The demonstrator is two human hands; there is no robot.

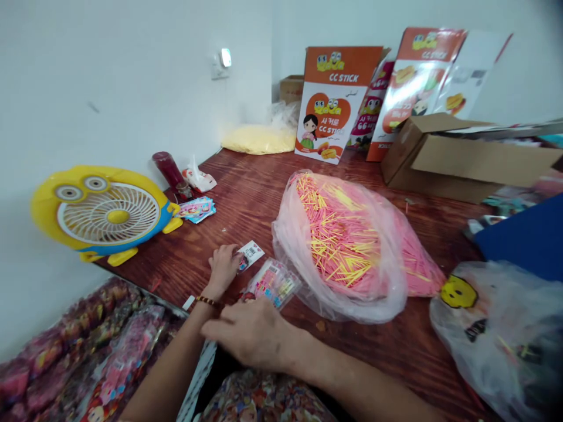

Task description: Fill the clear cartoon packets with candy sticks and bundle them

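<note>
My left hand point(224, 266) rests low over the tabletop, fingers curled at the edge of a small white printed card point(251, 254) that sticks out past the fingertips. Closer to me, my right hand point(255, 333) hovers at the table's front edge. Its fingers point left and stand somewhat apart, and nothing shows in them; its underside is hidden. Just beyond it lie clear printed packets point(273, 282) with pink and yellow contents. A large clear plastic bag point(281, 234), its mouth open towards me, holds many thin pink and yellow sticks point(338, 246).
A yellow-and-blue character fan point(118, 217) stands left, near blue sachets point(197, 208) and a dark red bottle point(168, 168). Printed cartons point(329, 105) and an opened brown box point(475, 167) are behind. A knotted-looking clear bag point(497, 334) sits right. Packed pink pouches point(118, 363) fill the lower left.
</note>
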